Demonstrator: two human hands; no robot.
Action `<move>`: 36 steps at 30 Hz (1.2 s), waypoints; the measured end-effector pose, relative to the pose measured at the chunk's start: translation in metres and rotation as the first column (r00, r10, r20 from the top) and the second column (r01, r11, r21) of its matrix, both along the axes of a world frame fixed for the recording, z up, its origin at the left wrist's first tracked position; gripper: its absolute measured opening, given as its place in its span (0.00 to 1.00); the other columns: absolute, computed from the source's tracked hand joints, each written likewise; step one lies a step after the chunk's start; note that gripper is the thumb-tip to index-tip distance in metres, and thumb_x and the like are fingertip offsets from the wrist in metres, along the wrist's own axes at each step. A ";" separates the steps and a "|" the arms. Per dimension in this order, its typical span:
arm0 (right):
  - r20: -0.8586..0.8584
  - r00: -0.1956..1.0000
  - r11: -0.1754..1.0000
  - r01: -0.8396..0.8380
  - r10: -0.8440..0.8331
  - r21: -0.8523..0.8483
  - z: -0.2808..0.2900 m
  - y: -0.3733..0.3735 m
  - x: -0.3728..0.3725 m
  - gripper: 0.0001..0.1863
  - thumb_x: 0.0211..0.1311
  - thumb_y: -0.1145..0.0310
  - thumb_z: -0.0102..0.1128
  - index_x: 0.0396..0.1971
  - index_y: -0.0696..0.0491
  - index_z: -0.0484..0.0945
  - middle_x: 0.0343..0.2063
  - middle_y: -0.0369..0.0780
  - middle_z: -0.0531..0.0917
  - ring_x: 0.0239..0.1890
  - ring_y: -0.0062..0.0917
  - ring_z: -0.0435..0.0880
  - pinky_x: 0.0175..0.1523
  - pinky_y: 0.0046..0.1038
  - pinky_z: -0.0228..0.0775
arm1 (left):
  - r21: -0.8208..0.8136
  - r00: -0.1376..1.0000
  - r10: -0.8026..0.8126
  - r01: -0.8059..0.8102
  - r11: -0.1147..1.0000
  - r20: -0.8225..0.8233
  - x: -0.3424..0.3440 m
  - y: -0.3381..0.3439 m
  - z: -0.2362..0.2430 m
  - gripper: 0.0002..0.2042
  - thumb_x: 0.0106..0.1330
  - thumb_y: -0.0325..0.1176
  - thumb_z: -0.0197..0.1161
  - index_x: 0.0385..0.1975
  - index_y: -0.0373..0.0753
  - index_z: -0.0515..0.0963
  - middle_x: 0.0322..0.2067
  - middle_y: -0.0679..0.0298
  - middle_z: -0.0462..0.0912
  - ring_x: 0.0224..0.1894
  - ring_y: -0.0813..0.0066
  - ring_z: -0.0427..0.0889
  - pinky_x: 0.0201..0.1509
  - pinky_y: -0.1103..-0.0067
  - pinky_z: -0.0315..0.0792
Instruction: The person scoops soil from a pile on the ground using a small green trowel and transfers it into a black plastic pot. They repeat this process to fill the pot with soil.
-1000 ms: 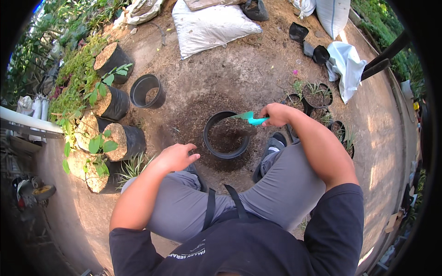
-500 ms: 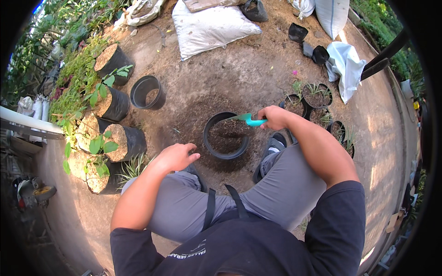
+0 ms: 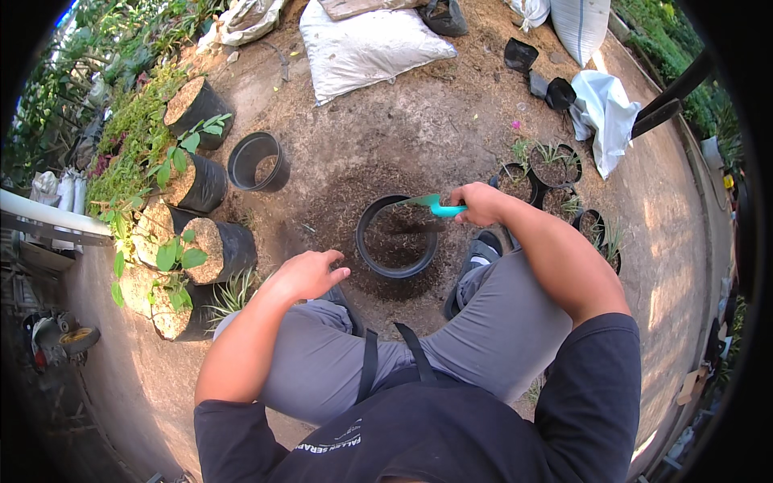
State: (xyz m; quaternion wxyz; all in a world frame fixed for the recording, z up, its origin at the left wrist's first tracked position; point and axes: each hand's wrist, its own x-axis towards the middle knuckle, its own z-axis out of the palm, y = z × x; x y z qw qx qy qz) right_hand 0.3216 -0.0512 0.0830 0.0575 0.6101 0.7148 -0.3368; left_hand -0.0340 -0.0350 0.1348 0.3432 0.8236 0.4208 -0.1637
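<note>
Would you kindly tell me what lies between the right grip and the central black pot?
The head view shows a turquoise trowel there, held in the right grip, its blade over the central black pot.

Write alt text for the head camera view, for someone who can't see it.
A person's right hand holds a turquoise trowel, its blade over a black pot with dark soil inside; the empty left hand is to the pot's left. Black planting bags line the left side, and a white sack lies ahead.
</note>
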 end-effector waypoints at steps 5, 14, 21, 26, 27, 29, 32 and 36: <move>0.059 0.997 0.997 -0.037 0.040 -0.066 0.001 0.000 0.005 0.16 0.45 0.62 0.66 0.32 0.53 0.77 0.27 0.47 0.80 0.35 0.41 0.78 0.40 0.37 0.69 | -0.006 1.000 0.001 -0.001 1.000 -0.016 0.002 0.001 0.004 0.21 0.61 0.45 0.54 0.48 0.37 0.72 0.29 0.52 0.80 0.35 0.55 0.79 0.40 0.67 0.71; 0.104 0.994 0.994 -0.016 0.027 -0.104 0.004 0.001 0.006 0.17 0.46 0.59 0.65 0.36 0.52 0.78 0.31 0.46 0.81 0.39 0.39 0.79 0.43 0.36 0.69 | -0.017 1.000 0.011 -0.011 1.000 -0.008 0.001 0.002 0.003 0.21 0.61 0.45 0.54 0.48 0.36 0.72 0.29 0.52 0.81 0.35 0.55 0.79 0.40 0.68 0.71; 0.065 0.998 0.983 -0.003 0.015 -0.184 0.007 0.003 0.009 0.16 0.48 0.60 0.64 0.34 0.54 0.78 0.27 0.45 0.80 0.33 0.36 0.79 0.39 0.35 0.69 | -0.019 1.000 0.014 -0.015 1.000 -0.009 0.001 0.002 0.003 0.21 0.61 0.45 0.54 0.47 0.36 0.72 0.30 0.51 0.81 0.36 0.54 0.79 0.41 0.68 0.71; 0.022 0.994 0.927 0.110 -0.110 -0.359 0.019 0.005 0.004 0.12 0.53 0.62 0.60 0.32 0.55 0.79 0.19 0.38 0.80 0.23 0.26 0.79 0.30 0.29 0.69 | -0.016 1.000 0.006 -0.006 1.000 -0.014 0.001 0.003 0.005 0.21 0.61 0.45 0.54 0.48 0.36 0.71 0.31 0.51 0.81 0.37 0.54 0.79 0.42 0.67 0.71; 0.035 0.995 0.935 0.104 -0.097 -0.338 0.018 0.005 0.004 0.11 0.53 0.62 0.59 0.32 0.55 0.79 0.18 0.37 0.79 0.21 0.24 0.78 0.29 0.28 0.69 | -0.010 1.000 0.004 -0.004 1.000 -0.013 0.001 0.003 0.005 0.21 0.61 0.45 0.54 0.48 0.36 0.71 0.31 0.50 0.81 0.37 0.54 0.79 0.42 0.67 0.71; 0.044 0.995 0.933 0.103 -0.093 -0.344 0.019 0.005 0.004 0.11 0.55 0.63 0.58 0.32 0.55 0.79 0.17 0.36 0.79 0.19 0.22 0.77 0.28 0.27 0.69 | -0.017 1.000 0.009 -0.009 1.000 -0.021 0.002 0.003 0.006 0.21 0.61 0.45 0.54 0.48 0.36 0.71 0.31 0.50 0.81 0.37 0.54 0.79 0.42 0.67 0.71; 0.044 0.992 0.922 0.124 -0.116 -0.366 0.023 0.006 0.005 0.11 0.55 0.63 0.58 0.32 0.56 0.78 0.18 0.36 0.79 0.19 0.22 0.77 0.28 0.27 0.69 | -0.024 1.000 0.013 -0.013 1.000 -0.029 0.002 0.003 0.005 0.21 0.61 0.45 0.54 0.48 0.36 0.71 0.32 0.51 0.81 0.37 0.54 0.79 0.43 0.67 0.71; 0.017 0.990 0.916 0.139 -0.143 -0.377 0.030 0.007 0.003 0.12 0.55 0.63 0.59 0.33 0.56 0.79 0.18 0.35 0.80 0.19 0.21 0.77 0.28 0.27 0.69 | -0.002 1.000 -0.002 0.002 1.000 -0.020 0.000 0.002 0.004 0.21 0.61 0.45 0.54 0.48 0.36 0.71 0.32 0.51 0.81 0.38 0.54 0.79 0.43 0.67 0.71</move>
